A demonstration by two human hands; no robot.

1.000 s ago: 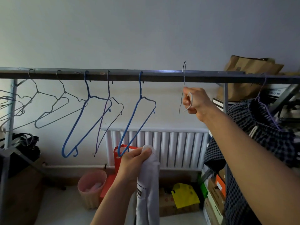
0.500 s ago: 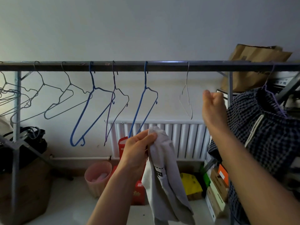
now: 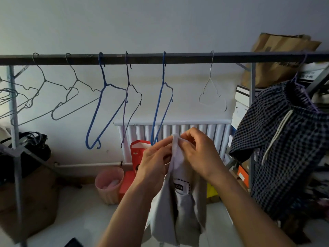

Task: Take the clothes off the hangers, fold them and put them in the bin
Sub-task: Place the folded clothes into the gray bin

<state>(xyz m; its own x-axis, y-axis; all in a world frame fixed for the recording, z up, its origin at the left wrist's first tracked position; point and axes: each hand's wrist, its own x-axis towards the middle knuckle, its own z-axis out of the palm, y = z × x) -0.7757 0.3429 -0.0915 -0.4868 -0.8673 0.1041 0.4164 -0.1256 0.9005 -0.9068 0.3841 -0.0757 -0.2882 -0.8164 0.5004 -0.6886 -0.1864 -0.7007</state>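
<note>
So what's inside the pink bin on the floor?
A pale pink shape lies inside the pink bin. Whether it is folded cloth or a liner cannot be told. The bin's near wall hides the bottom.

A white radiator [image 3: 222, 132] stands behind a red bag [image 3: 139, 148]; a brown paper bag [image 3: 277, 56] sits above stacked shoeboxes [image 3: 242, 104].

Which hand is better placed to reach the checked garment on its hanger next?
Right. The right hand pinches the grey garment on the side nearer the checked garment, hanging at the right end of the rail; the left hand is farther.
</note>
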